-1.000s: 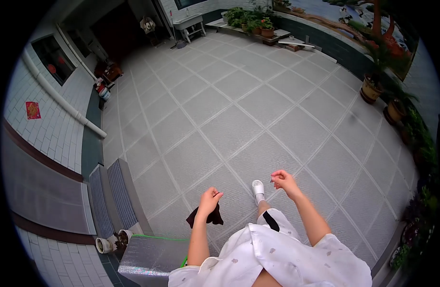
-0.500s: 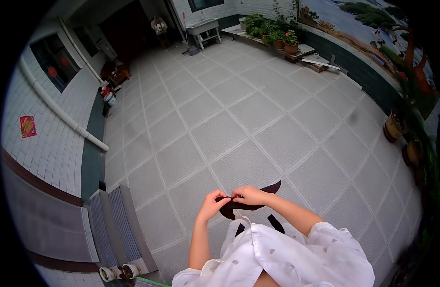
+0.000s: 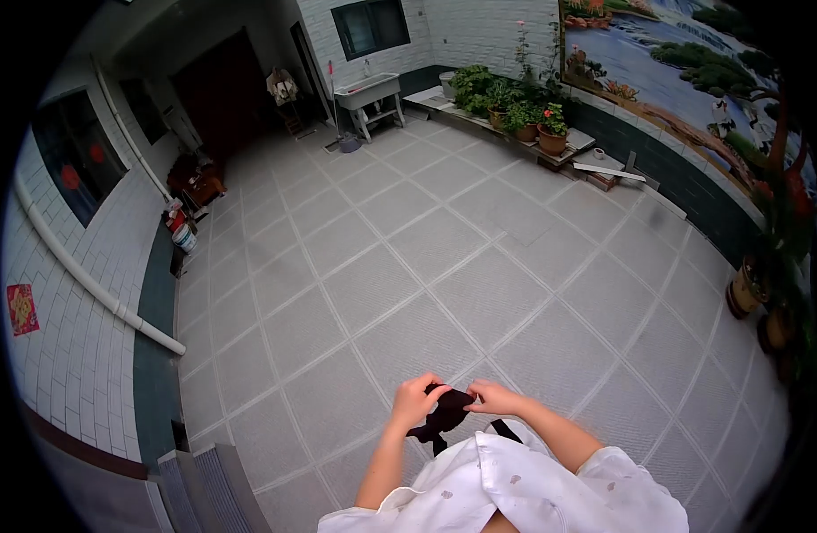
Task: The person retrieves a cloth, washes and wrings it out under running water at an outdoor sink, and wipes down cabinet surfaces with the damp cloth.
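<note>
A dark, limp piece of cloth (image 3: pixel 447 417) is stretched between my two hands, in front of the white patterned garment (image 3: pixel 533 484) I wear. My left hand (image 3: pixel 414 401) pinches its upper left side, with the fingers closed over the edge. At the cloth's right edge, my right hand (image 3: pixel 497 398) has its fingertips pinched together. The lower end of the fabric hangs down to the left, towards my lap. What kind of cloth piece it is cannot be made out. A black strip (image 3: pixel 506 431) shows beside the garment, below my right hand.
Grey tiled floor (image 3: pixel 382 284) spreads ahead. A sink (image 3: pixel 366 91) stands at the back, with potted plants (image 3: pixel 515 115) on a low ledge to its right. More pots (image 3: pixel 746 289) line the right wall. A white pipe (image 3: pixel 97 289) runs down the left wall, near a ribbed step (image 3: pixel 204 489).
My hands have moved apart, and the cloth now spans the gap between them; its long end no longer points right. The view has tilted up, showing more of the back wall.
</note>
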